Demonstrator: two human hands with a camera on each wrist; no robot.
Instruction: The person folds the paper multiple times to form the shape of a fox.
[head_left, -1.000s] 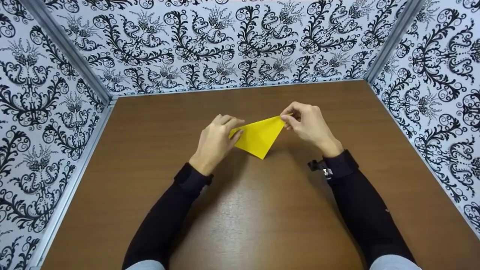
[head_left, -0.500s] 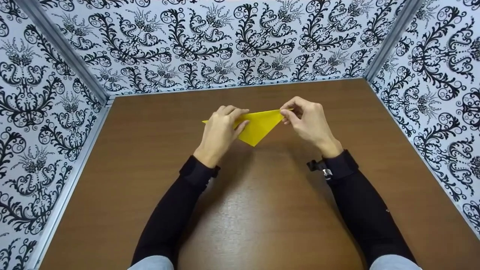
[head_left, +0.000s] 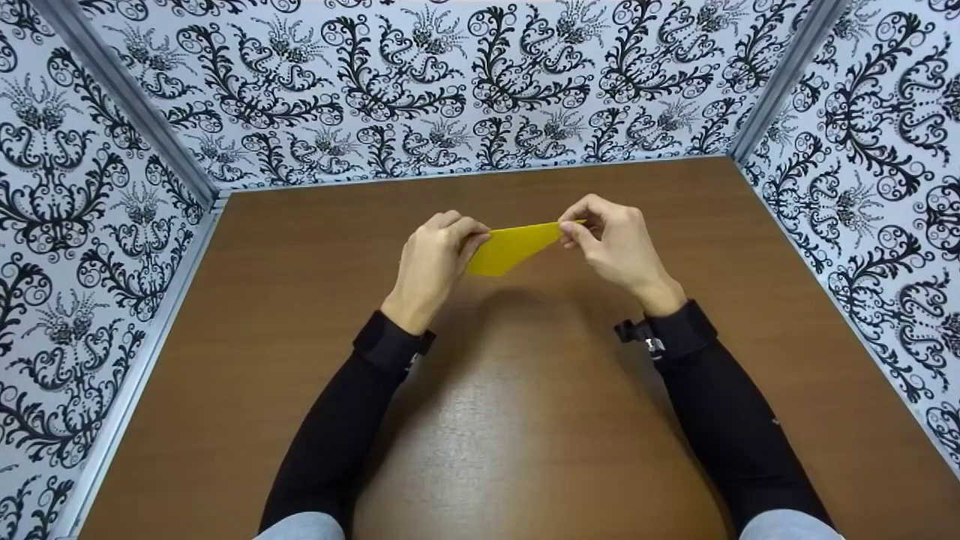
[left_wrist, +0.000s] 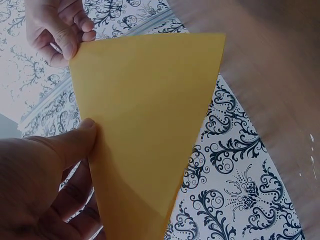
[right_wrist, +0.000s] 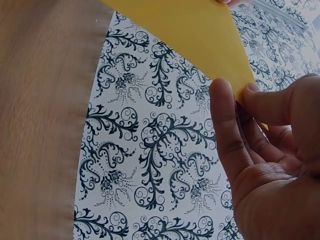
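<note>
A piece of folded yellow paper (head_left: pixel 506 251) hangs between both hands above the table, its straight edge uppermost. My left hand (head_left: pixel 435 262) pinches that top edge near its left part, thumb toward me. At the paper's right corner, my right hand (head_left: pixel 615 244) pinches the tip between thumb and fingers. The left wrist view shows the paper (left_wrist: pixel 150 125) broad and flat, with the left thumb on its edge. In the right wrist view the paper (right_wrist: pixel 200 40) narrows to a point inside the right hand's grip. The left fingers behind the paper are partly hidden.
Beneath the hands lies a brown wooden table (head_left: pixel 480 420). Patterned black-and-white walls (head_left: pixel 450 90) stand behind it and at both sides, with grey metal posts (head_left: pixel 787 75) at the corners. Dark wrist bands (head_left: pixel 679 330) circle both wrists.
Both hands have lifted the paper a little away from me. Its lower corner has swung back, so less of its face shows. The left fingers have closed into a pinch on the top edge.
</note>
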